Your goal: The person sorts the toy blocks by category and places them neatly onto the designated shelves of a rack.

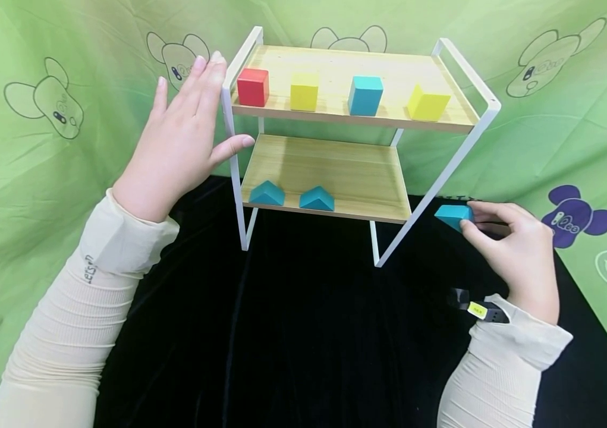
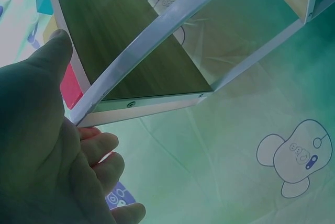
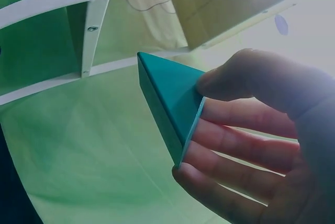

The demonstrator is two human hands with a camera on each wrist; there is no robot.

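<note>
A wrinkled green cloth backdrop printed with cartoon bears point(image 1: 46, 101) is hanging behind a black velvet-covered counter point(image 1: 303, 333).

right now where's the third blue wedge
In the head view it is off the shelf, pinched in the right hand: the blue wedge is beside the rack's right leg.

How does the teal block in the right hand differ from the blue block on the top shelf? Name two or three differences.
The teal block is a triangular wedge; the blue block is a cube. The teal block is pinched by the right hand beside the rack; the blue block stands untouched on the top shelf among red and yellow cubes. Both look like painted blocks of bluish colour.
</note>
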